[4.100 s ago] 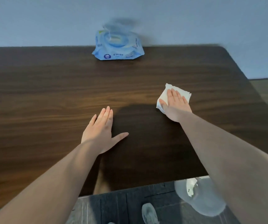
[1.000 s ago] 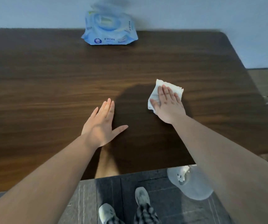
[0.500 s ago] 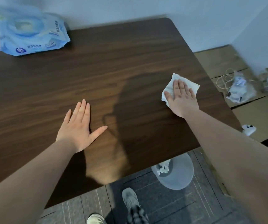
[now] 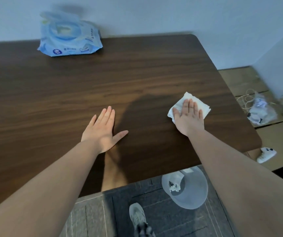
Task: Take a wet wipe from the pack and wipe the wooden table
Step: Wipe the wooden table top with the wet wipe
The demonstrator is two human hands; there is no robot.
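A dark wooden table (image 4: pixel 86 86) fills the view. A white wet wipe (image 4: pixel 200 104) lies flat near its right side, and my right hand (image 4: pixel 188 118) presses down on it with fingers together, palm flat. My left hand (image 4: pixel 103 130) rests flat on the bare wood near the middle, fingers extended and thumb spread, holding nothing. The blue wet wipe pack (image 4: pixel 69 36) stands at the far edge against the wall, its lid raised.
A translucent waste bin (image 4: pixel 188 192) with crumpled wipes stands on the floor under the table's near right corner. A white controller (image 4: pixel 265 153) and a plastic bag with cables (image 4: pixel 258 110) lie on cardboard to the right. My shoe (image 4: pixel 137 214) is below.
The wipe under my right hand has slid from the table's middle toward its right side. My left hand has stayed flat in place. The camera view has swung right and back.
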